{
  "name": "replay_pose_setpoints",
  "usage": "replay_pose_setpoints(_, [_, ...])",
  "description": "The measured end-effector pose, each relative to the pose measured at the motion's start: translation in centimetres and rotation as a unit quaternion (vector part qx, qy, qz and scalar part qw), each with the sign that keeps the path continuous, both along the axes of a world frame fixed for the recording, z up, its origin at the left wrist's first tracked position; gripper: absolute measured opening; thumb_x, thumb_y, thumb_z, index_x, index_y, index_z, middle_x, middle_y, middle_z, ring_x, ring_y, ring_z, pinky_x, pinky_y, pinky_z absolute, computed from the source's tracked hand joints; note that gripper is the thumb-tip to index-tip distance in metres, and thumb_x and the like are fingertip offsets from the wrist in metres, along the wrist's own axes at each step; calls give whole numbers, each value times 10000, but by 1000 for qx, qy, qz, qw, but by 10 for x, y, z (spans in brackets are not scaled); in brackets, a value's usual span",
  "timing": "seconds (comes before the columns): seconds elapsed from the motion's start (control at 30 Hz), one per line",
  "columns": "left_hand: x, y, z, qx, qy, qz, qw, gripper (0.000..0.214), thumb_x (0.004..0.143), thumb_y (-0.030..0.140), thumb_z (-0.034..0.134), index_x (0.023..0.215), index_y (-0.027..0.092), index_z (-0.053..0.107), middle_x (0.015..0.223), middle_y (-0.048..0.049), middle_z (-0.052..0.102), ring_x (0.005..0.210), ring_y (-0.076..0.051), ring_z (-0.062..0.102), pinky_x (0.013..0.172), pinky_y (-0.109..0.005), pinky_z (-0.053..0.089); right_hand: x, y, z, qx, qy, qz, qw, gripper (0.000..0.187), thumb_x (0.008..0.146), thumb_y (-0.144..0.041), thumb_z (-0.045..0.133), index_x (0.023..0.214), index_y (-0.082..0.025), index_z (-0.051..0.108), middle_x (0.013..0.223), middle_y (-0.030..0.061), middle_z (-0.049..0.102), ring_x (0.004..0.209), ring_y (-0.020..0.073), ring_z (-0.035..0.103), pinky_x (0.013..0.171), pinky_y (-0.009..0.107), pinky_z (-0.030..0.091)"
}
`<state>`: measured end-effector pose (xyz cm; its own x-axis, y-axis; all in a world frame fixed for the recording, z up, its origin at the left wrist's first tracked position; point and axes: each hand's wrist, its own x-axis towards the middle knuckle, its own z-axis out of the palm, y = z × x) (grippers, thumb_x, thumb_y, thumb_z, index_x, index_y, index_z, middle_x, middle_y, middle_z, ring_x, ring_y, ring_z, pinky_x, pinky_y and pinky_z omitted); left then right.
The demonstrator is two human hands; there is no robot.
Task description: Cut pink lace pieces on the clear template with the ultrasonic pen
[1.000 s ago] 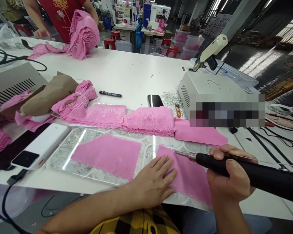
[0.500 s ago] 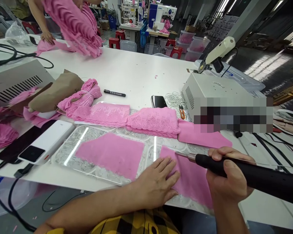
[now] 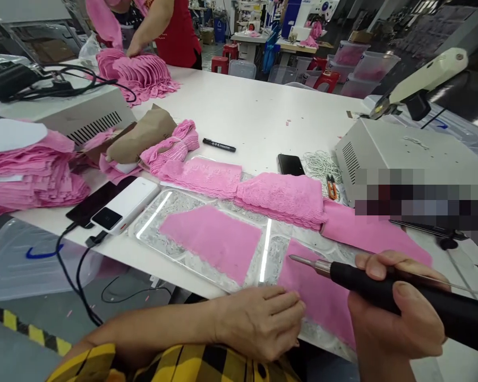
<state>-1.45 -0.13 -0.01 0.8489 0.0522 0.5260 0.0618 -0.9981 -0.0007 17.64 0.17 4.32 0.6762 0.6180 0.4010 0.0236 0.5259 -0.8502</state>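
Our left hand (image 3: 263,321) has slid back off the pink fabric piece (image 3: 318,289) to the counter (image 3: 255,111) edge, fingers loosely curled, holding nothing. Our right hand (image 3: 398,313) grips the black hot-knife tool (image 3: 382,289), tip above that fabric.

Two flat pink fabric pieces on clear board: one left (image 3: 211,241), one right (image 3: 322,294). Two folded lace stacks behind: (image 3: 202,176), (image 3: 281,197). One black marker (image 3: 219,145). One dark phone (image 3: 290,165). One white power bank (image 3: 123,206). One orange snips (image 3: 332,187). Two grey boxes: (image 3: 69,112), (image 3: 406,154). One hot-cutter tool (image 3: 386,292).
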Motion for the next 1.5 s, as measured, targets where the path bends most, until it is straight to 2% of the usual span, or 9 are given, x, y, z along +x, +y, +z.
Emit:
replay_pose_setpoints(0.17, [-2,1,-10,-26,-6,16,1000,189,950,236,553,870,118,677,1049,-174,674,981,-217,641,850,-332,536,2,3,-4,-3,-3,8,1000,132,535,-230,547,667,-219,547,675,-18,516,522,119,402,560,333,403])
replay_pose_setpoints(0.57, [-2,2,-13,-23,8,25,999,226,967,262,517,890,117,674,963,-139,662,917,-187,617,812,-298,518,-1,6,-5,7,-19,1,1000,148,520,-191,523,665,-212,540,652,-13,547,532,131,426,551,338,403])
replay_pose_setpoints(0.8, [-5,3,-14,-20,-13,3,1000,229,960,276,544,858,115,670,948,-144,678,922,-196,647,840,-313,539,1,-8,-2,-21,20,20,999,150,509,-205,511,659,-210,515,659,-13,530,512,110,378,529,318,370])
replay_pose_setpoints(1.0, [-4,3,-15,-5,-52,3,999,235,942,284,571,815,111,666,903,-148,683,885,-202,660,791,-311,556,-3,-18,-2,-39,2,23,999,146,530,-219,512,675,-205,525,677,-16,529,511,100,383,542,318,387])
replay_pose_setpoints(1.5, [-3,3,-16,-6,-45,18,999,237,956,267,534,807,124,650,898,-139,675,883,-191,652,751,-287,545,-5,-22,-7,-28,-33,66,997,107,627,-192,542,731,-210,527,717,-12,547,554,113,427,604,338,414])
